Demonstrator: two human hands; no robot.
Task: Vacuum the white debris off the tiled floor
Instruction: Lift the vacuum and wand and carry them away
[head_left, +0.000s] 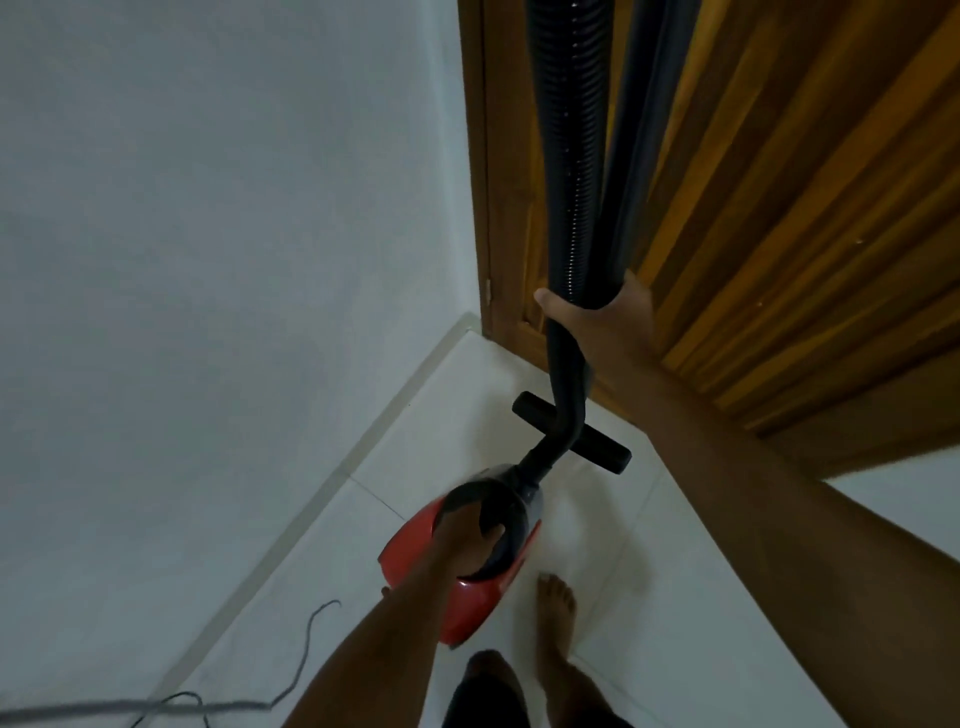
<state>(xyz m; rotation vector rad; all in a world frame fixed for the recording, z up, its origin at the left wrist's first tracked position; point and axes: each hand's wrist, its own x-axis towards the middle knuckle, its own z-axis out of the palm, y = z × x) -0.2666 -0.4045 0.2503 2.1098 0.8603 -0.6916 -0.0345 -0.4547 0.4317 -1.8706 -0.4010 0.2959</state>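
Check the tiled floor (649, 545) first: no white debris can be made out on it, but the tiles are themselves white and the view is soft, so you cannot tell whether the floor is clean or only looks clean. The visible patch is a corner, bounded by the skirting (363, 457) under the white wall (208, 208) and by the wooden door (779, 208). The black nozzle head (613, 457) sits low, near that corner, partly behind the hose (571, 208); whether it touches the tiles cannot be determined. Your left hand (467, 540) is curled round the black handle (498, 499) of the red vacuum body (415, 551), which appears to be carried rather than resting on the floor. Your right hand (608, 322) is raised and wrapped round the hose and the rigid tube (641, 130) together; both run up out of the top of the view. The grey power cord (306, 649) trails over the tiles at lower left, and your bare foot (556, 613) stands just beside the vacuum body. Judged from this arrangement, you are carrying or positioning the machine, not sweeping. Treat the task as unfinished: lowering the nozzle flat to the tiles and passing it over any debris is probably yet to be done here, and the floor outside this corner is not shown.
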